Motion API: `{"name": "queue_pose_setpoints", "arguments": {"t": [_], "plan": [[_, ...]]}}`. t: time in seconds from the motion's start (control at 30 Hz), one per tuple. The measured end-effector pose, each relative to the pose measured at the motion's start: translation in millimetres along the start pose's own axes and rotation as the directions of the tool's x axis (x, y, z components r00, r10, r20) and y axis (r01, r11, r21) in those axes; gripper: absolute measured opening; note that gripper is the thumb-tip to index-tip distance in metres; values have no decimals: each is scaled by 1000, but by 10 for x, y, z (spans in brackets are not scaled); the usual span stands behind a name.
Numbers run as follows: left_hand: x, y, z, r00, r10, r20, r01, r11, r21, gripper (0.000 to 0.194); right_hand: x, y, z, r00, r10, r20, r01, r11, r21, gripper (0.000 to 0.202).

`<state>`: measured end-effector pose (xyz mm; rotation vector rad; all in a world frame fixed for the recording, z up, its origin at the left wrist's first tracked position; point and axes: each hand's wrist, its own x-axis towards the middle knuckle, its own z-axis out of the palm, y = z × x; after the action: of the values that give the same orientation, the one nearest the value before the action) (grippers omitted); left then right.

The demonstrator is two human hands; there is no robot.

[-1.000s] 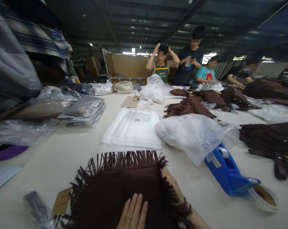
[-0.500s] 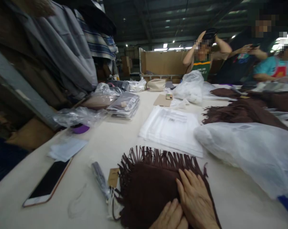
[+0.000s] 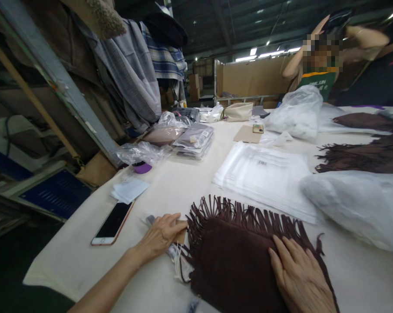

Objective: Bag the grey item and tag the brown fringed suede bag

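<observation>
A folded dark brown scarf (image 3: 235,261) with a fringe along its far and left edges lies on the table before me. My right hand (image 3: 302,274) rests on its right side, palm down with fingers stretched out. To the left of the fringe, my left hand (image 3: 162,234) has its fingers closed at a brown card tag (image 3: 182,235), partly covering it. White strings (image 3: 177,261) hang from the tag beside the scarf. A narrow clear plastic packet (image 3: 150,220) lies partly hidden under my left hand.
A phone (image 3: 113,222) and pale blue papers (image 3: 130,189) lie left. Beyond the scarf are flat white plastic bags (image 3: 264,174); a large filled plastic bag (image 3: 355,204) sits right. Packed garments (image 3: 194,141) are stacked farther back. A person (image 3: 318,84) stands across the table with arms raised.
My left hand has moved from the scarf left to the card tag. My right hand stays on the scarf. The view has swung left.
</observation>
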<state>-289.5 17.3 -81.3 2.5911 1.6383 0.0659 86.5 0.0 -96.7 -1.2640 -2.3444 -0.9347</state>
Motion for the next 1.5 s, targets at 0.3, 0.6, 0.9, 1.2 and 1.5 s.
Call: {"name": "queue_pose_setpoints", "arguments": {"t": [0.3,0.6,0.9,1.2,1.5], "plan": [[40,92,-353,957,-26,289,-2,995,97,44,72,-6,-69,1000,12,-14,-12,1000,27,42],[-492,-6,-468,893,-230,387,171,968,182,20,13,-20,-32,992,103,77,-108,991,72,38],[-566,789,-506,996,75,54,-67,987,-145,21,61,-49,-108,977,176,120,-191,974,125,41],[-452,860,-137,976,191,-103,-189,982,24,20,5,-52,-48,984,143,103,-152,985,87,34],[-406,892,-373,998,-40,39,36,995,96,20,-2,-75,-38,952,231,201,-255,962,100,32]]}}
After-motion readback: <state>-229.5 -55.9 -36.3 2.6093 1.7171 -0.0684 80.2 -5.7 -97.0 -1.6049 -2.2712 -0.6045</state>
